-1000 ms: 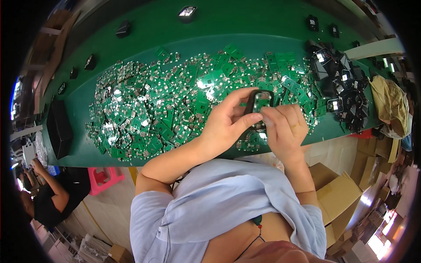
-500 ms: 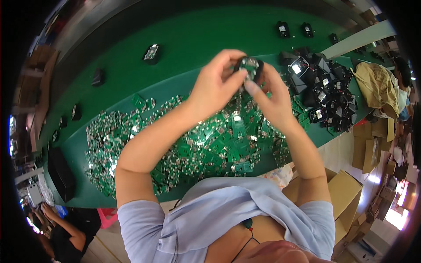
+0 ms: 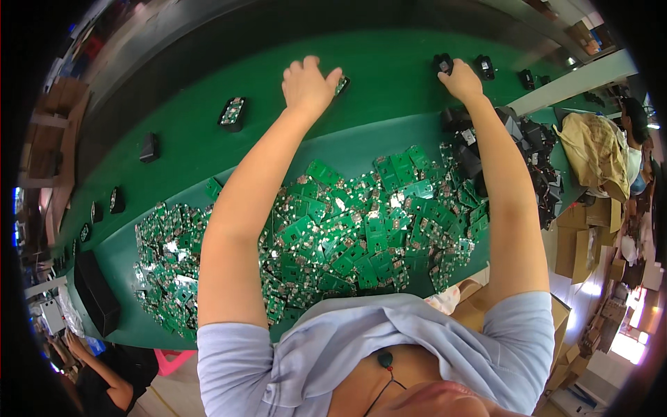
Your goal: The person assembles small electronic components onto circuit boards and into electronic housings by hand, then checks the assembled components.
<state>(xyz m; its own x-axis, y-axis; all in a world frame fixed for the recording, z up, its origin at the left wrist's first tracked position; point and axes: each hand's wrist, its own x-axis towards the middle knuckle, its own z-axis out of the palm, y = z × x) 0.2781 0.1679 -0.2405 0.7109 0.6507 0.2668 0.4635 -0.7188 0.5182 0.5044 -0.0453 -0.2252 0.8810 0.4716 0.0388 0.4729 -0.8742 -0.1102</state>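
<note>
At the far side of the green work surface, my left hand (image 3: 306,85) has its fingers apart, thumb stretched out. Against that thumb lies a black plastic housing with a green circuit board in it (image 3: 342,85), partly hidden by the hand. My right hand (image 3: 463,80) reaches to the far right and closes on another black plastic housing (image 3: 442,64); the fingertips are partly hidden. Between my forearms spreads a large pile of green circuit boards (image 3: 375,233). Beside my right forearm is a heap of black housings (image 3: 535,149).
A filled housing (image 3: 232,113) and a dark one (image 3: 149,148) stand left on the green strip, others farther along. One more housing (image 3: 485,67) sits beyond my right hand. A long black box (image 3: 96,293) lies at the left edge; a white bar (image 3: 570,80) crosses at right.
My hands, together on one board-filled housing before, have parted. The left went away and leftward with that housing to the green strip; the right went to a housing at the far right.
</note>
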